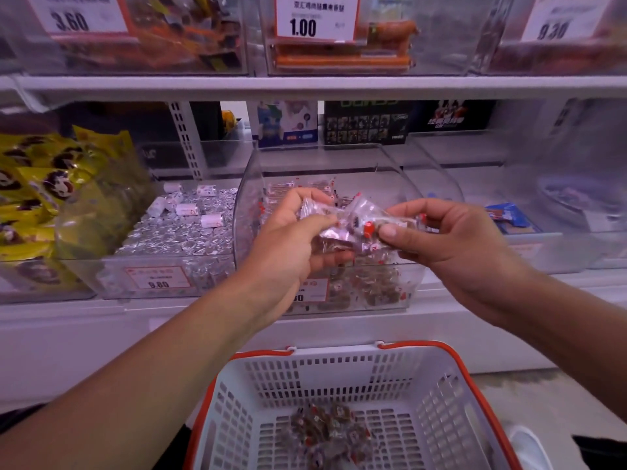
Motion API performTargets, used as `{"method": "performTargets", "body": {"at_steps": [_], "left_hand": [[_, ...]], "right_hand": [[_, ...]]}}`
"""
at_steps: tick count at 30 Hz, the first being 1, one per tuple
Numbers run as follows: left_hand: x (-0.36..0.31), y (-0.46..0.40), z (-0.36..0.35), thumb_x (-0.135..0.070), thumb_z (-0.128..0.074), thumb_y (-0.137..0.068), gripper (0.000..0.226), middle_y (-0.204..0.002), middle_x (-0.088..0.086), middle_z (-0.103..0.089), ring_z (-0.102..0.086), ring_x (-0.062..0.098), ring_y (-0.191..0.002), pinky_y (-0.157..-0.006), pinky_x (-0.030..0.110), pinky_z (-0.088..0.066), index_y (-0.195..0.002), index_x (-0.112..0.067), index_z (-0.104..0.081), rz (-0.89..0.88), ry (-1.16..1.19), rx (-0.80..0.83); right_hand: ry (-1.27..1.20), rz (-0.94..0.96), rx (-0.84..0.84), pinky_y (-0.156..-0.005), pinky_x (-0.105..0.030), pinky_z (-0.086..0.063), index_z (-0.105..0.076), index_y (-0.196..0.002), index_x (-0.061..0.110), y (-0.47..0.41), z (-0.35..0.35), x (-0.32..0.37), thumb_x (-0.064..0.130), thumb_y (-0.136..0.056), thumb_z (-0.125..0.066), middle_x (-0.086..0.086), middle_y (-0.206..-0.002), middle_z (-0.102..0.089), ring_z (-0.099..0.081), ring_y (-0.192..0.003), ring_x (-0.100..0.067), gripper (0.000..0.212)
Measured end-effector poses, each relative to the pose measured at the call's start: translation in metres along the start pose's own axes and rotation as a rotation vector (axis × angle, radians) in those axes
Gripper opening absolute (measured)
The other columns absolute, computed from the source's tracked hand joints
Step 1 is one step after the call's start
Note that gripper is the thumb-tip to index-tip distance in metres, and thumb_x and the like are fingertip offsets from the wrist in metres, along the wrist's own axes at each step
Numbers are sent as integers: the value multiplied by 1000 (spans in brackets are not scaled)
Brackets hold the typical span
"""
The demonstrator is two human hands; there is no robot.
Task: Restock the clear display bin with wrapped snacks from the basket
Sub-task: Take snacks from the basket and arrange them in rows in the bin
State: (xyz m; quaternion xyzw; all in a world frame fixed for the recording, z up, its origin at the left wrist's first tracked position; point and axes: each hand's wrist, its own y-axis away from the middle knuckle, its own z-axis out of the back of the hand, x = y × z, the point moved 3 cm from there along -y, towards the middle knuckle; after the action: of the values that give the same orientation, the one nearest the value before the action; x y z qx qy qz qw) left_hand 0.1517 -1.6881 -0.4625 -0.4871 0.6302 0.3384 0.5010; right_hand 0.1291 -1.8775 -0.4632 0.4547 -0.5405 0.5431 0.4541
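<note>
A clear display bin [252,184] stands on the lower shelf at the centre, partly filled with small clear-and-red wrapped snacks. Both hands are raised over its open front. My left hand [291,239] grips a bunch of wrapped snacks [342,228]. My right hand [451,242] pinches the right end of the same bunch between thumb and fingers. Below, a white basket [339,371] with an orange rim holds a small pile of the same snacks [329,432] on its floor.
Left of the bin, a clear tray [176,232] holds silver-wrapped rolls, and yellow packets [37,188] lie further left. At the right a bin holds a blue packet [505,215]. The upper shelf [305,84] carries bins with price tags. Boxes stand behind the bin.
</note>
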Motion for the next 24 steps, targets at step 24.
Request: {"method": "performTargets", "body": {"at_steps": [24], "left_hand": [[-19, -20, 2, -35, -41, -105, 15, -79, -8, -66, -62, -3, -66, -58, 20, -54, -94, -25, -45, -219, -413, 30]], "right_hand": [[101, -29, 251, -78, -39, -57, -60, -126, 19, -34, -31, 3, 17, -82, -70, -10, -103, -73, -68, -90, -25, 45]]}}
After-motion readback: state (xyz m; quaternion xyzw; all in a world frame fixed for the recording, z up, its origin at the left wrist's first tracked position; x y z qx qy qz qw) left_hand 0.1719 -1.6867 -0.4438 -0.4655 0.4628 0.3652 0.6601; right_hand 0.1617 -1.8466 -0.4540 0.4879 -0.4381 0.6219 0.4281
